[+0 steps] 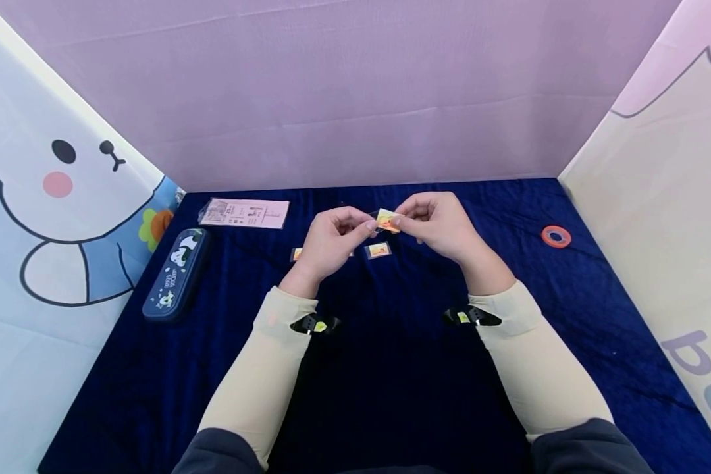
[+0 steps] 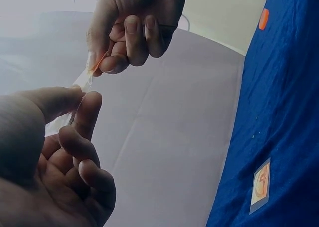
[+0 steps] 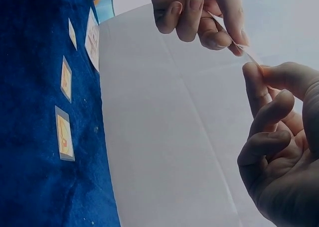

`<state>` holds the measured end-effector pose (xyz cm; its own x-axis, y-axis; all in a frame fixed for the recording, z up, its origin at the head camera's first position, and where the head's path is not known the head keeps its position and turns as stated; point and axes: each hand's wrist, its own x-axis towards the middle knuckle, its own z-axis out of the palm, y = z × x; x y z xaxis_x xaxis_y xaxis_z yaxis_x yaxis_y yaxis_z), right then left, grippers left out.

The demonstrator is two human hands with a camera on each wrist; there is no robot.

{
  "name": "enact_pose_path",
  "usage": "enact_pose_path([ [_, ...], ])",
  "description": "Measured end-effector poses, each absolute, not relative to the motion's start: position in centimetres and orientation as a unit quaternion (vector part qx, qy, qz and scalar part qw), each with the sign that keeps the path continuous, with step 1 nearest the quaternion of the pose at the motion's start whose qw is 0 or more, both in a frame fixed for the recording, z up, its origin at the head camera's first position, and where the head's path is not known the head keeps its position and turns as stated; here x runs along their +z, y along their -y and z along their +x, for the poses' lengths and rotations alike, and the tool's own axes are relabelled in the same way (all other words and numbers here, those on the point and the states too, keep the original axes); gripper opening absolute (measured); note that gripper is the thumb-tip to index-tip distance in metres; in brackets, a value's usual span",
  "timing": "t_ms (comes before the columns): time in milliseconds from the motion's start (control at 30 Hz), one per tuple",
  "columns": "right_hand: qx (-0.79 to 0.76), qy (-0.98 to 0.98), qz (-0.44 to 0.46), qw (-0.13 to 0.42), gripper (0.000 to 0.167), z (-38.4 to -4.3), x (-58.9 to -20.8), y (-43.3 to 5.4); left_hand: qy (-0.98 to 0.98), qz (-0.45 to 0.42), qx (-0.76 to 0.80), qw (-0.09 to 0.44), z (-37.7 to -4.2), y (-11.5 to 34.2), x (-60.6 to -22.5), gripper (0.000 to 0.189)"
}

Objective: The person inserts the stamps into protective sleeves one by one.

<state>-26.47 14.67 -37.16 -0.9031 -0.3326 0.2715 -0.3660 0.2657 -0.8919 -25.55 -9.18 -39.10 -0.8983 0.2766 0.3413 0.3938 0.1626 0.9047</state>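
Above the far middle of the table, my right hand [image 1: 441, 224] pinches a small yellow-orange picture card [image 1: 387, 220] between thumb and fingers. My left hand [image 1: 332, 238] pinches a clear plastic sleeve [image 2: 61, 123] between thumb and index finger. Card and sleeve meet between the two hands; how far one sits inside the other I cannot tell. On the cloth below, a sleeved card [image 1: 378, 250] lies just under the hands. Two more cards rest to its left, partly hidden by my left hand in the head view; the right wrist view shows this row, including a middle card [image 3: 66, 81].
A pink printed packet [image 1: 249, 214] lies at the back left of the dark blue cloth [image 1: 391, 382]. In front of it is a navy pencil case [image 1: 176, 273] with pandas. An orange roll of tape [image 1: 555, 236] sits at the right. Fabric walls [image 1: 355, 99] enclose the table.
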Motion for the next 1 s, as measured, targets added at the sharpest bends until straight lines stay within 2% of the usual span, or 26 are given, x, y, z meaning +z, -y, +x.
enact_pose_path([
  [267, 0.563, 0.795, 0.226, 0.013, 0.013, -26.64, -37.22, -14.76, 0.754, -0.225, -0.614, 0.059, -25.60, 9.13, -39.10, 0.011],
  [600, 0.568, 0.788, 0.236, 0.013, 0.012, -26.64, -37.33, -14.82, 0.753, -0.215, -0.621, 0.037, -25.44, 9.03, -39.11, 0.017],
  [833, 0.560, 0.794, 0.237, 0.009, 0.012, -26.59, -37.35, -14.76, 0.761, -0.204, -0.613, 0.068, -25.54, 9.07, -39.19, 0.018],
  [1000, 0.557, 0.796, 0.237, 0.008, 0.012, -26.47, -37.24, -14.67, 0.761, -0.203, -0.613, 0.069, -25.55, 9.10, -39.19, 0.018],
])
